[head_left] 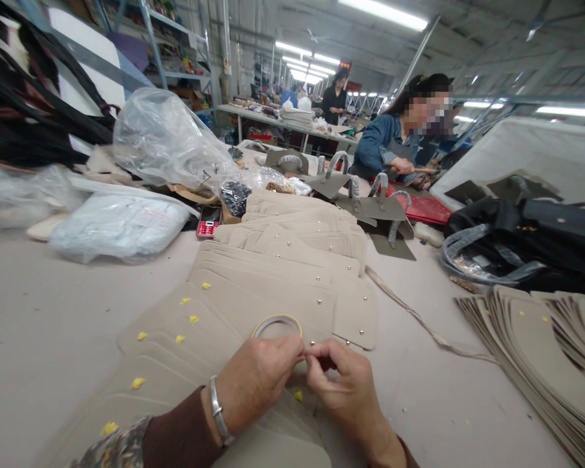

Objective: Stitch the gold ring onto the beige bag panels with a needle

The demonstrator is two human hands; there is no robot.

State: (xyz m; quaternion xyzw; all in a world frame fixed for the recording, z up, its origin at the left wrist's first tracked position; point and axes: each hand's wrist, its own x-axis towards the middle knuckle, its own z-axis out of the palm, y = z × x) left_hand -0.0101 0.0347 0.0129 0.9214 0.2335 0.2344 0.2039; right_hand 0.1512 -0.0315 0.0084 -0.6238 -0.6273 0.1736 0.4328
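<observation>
My left hand (268, 367) is closed around a narrow roll of yellow tape (279, 318), whose ring stands up above the fingers. My right hand (344, 383) pinches thumb and forefinger together, right against the left fingertips. Whatever lies between the right fingertips is too small to make out. Below both hands spread overlapping beige panels (253, 302), fanned out in a long row. Small yellow tape pieces (137, 383) stick to the nearer panels, and metal studs (319, 301) show on the farther ones.
Fanned beige panels (531, 344) lie at right, below a black bag (560, 234). A beige strap (419, 318) crosses the table. At left are a plastic-wrapped package (121, 224) and a red phone (208, 222). A co-worker (385, 143) sits beyond grey pieces with wrapped handles (338, 185).
</observation>
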